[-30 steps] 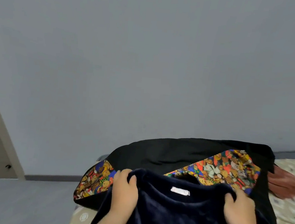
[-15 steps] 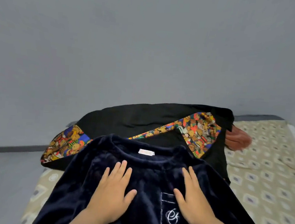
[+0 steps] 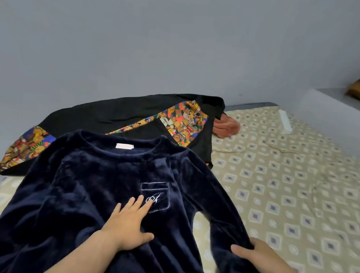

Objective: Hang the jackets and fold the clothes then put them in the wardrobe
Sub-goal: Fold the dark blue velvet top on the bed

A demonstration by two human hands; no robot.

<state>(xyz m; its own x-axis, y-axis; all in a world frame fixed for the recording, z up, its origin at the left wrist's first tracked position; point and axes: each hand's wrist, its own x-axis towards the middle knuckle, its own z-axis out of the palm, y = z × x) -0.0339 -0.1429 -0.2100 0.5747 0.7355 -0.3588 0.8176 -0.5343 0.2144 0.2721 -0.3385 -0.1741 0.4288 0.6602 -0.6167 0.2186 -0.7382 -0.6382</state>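
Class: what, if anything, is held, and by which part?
The right hand grips the navy top by its sleeve; the left hand presses flat on its chest.

Head cam, close, looks fwd/down over bed [image 3: 299, 201] toward wall [image 3: 139, 45].

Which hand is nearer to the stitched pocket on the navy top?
Left. The left hand lies flat, fingertips on the pocket; the right hand holds the sleeve, farther right.

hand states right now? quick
Left hand: open, flat on the dark navy fleece top.
Right hand: on the top's sleeve; fingers hidden and blurred, so its grip cannot be told.
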